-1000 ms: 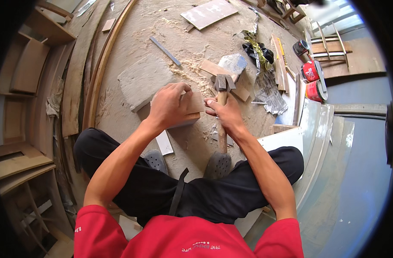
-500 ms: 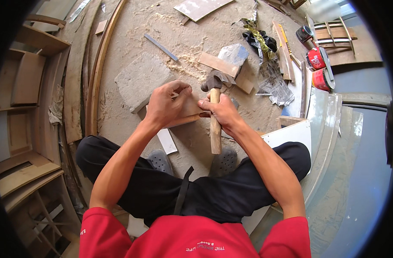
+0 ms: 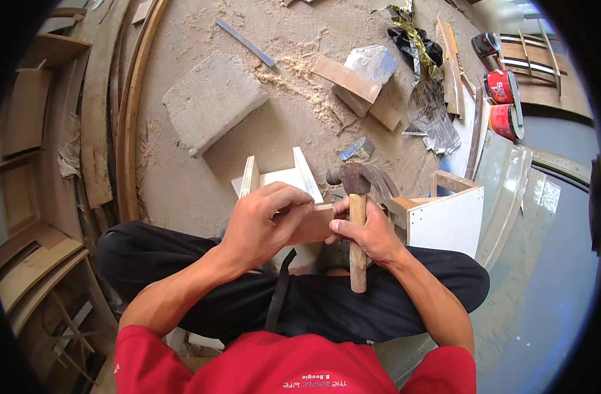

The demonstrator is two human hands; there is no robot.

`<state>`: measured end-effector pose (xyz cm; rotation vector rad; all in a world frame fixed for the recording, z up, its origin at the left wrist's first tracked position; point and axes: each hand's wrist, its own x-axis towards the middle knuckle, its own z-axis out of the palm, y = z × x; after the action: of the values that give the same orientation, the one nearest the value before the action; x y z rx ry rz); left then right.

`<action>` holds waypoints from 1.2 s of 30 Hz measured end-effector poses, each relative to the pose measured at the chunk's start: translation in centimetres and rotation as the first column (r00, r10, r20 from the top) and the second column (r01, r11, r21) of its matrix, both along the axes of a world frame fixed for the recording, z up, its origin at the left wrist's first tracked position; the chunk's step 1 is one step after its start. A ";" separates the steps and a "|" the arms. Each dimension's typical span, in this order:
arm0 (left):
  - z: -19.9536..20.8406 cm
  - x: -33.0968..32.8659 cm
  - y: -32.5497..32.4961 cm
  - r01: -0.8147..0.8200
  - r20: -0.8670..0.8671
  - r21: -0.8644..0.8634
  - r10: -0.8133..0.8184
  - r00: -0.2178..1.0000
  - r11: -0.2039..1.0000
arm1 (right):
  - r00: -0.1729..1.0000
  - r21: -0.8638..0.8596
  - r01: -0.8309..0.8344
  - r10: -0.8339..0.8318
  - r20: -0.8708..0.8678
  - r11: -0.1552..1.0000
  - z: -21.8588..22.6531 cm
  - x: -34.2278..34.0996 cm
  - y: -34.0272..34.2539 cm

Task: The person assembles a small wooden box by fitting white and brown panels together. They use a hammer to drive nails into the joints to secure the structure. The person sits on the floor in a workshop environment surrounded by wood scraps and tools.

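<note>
My right hand (image 3: 373, 231) is wrapped round a claw hammer (image 3: 357, 240), its dark head up and its wooden handle pointing toward my lap. The fingers of that same hand also touch the end of a small wooden board (image 3: 311, 226). My left hand (image 3: 264, 220) bends over the board's other end, thumb and fingertips pinched together. Whether something small is between them cannot be made out. Just beyond the hands, on the floor, is a small wooden piece with two raised sides (image 3: 305, 174), partly hidden by my left hand.
A pale concrete block (image 3: 215, 102) lies ahead. Farther right are wood offcuts (image 3: 346, 82) on a stone, amid sawdust. A white-sided box (image 3: 445, 220) stands beside my right knee, with paint cans (image 3: 501, 87) beyond. Long boards (image 3: 139, 98) run along the left.
Both hands have come nearer my body with the hammer and the board. The board's broad face now shows, and the piece with raised sides has come into sight beyond it.
</note>
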<state>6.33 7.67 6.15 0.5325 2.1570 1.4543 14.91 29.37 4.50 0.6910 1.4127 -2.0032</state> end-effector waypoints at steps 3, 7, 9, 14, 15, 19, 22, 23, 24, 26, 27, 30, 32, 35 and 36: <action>-0.4 0.2 -0.2 0.039 -0.022 0.028 -0.039 0.999 0.999 | 1.000 -0.002 0.021 -0.020 0.008 1.000 -0.2 1.1 0.1; -1.4 -0.1 0.0 0.018 -0.076 0.031 -0.016 0.997 0.999 | 1.000 0.007 0.030 -0.030 0.009 1.000 -0.2 1.3 -0.1; -1.2 -0.3 0.2 0.010 -0.121 0.034 -0.006 0.993 0.999 | 1.000 0.010 0.020 -0.020 -0.009 1.000 -0.3 0.9 0.0; -0.3 -0.7 0.6 -0.011 -0.158 -0.008 0.009 0.987 1.000 | 0.997 0.047 0.029 -0.025 -0.077 0.998 -0.4 0.0 -0.3; -0.4 -0.9 0.5 -0.019 -0.171 -0.027 0.014 0.985 0.999 | 0.996 0.059 0.045 -0.040 -0.082 0.997 -0.5 -0.1 -0.3; -1.1 -4.1 -0.4 -0.136 -0.060 0.098 0.142 0.988 0.986 | 0.990 0.076 0.098 -0.089 -0.113 0.992 -0.5 -0.7 -0.6; 1.1 -7.6 -2.1 -0.261 0.127 0.116 0.246 0.961 0.958 | 0.984 0.077 0.133 -0.122 -0.129 0.988 -0.6 -1.2 -0.9; 1.1 -8.2 -2.3 -0.210 0.105 0.115 0.199 0.974 0.971 | 0.983 0.077 0.138 -0.127 -0.132 0.987 -0.5 -1.3 -1.0; 0.9 -8.5 -2.6 -0.166 0.084 0.113 0.157 0.984 0.980 | 0.983 0.077 0.136 -0.125 -0.134 0.988 -0.4 -1.5 -1.1; 0.1 -8.5 -2.8 -0.054 0.083 0.093 0.046 0.995 0.994 | 0.984 0.073 0.124 -0.114 -0.134 0.990 -0.4 -1.7 -1.2; -0.5 -8.1 -2.2 -0.032 0.136 0.097 0.019 0.991 0.995 | 0.984 0.076 0.123 -0.112 -0.142 0.989 -0.5 -1.8 -1.3; -1.0 -6.3 -0.6 0.024 0.273 0.096 -0.050 0.961 0.995 | 0.982 0.084 0.130 -0.116 -0.151 0.988 -0.4 -1.7 -1.3; -0.8 -5.7 -0.2 0.085 0.222 0.019 -0.087 0.971 0.996 | 0.980 0.076 0.138 -0.125 -0.152 0.987 -0.4 -1.7 -1.3; -0.6 -4.5 0.5 0.099 0.116 -0.064 -0.091 0.989 0.993 | 0.980 0.230 0.071 -0.025 -0.198 0.971 -1.3 -1.6 -0.7; -0.8 -4.1 0.6 0.085 0.072 -0.084 -0.079 0.994 0.993 | 0.979 0.243 0.082 -0.032 -0.202 0.967 -1.2 -1.7 -0.7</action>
<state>2.25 8.30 5.37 0.5253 2.1090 1.3096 13.20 28.69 3.31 0.6607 1.8044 -2.0015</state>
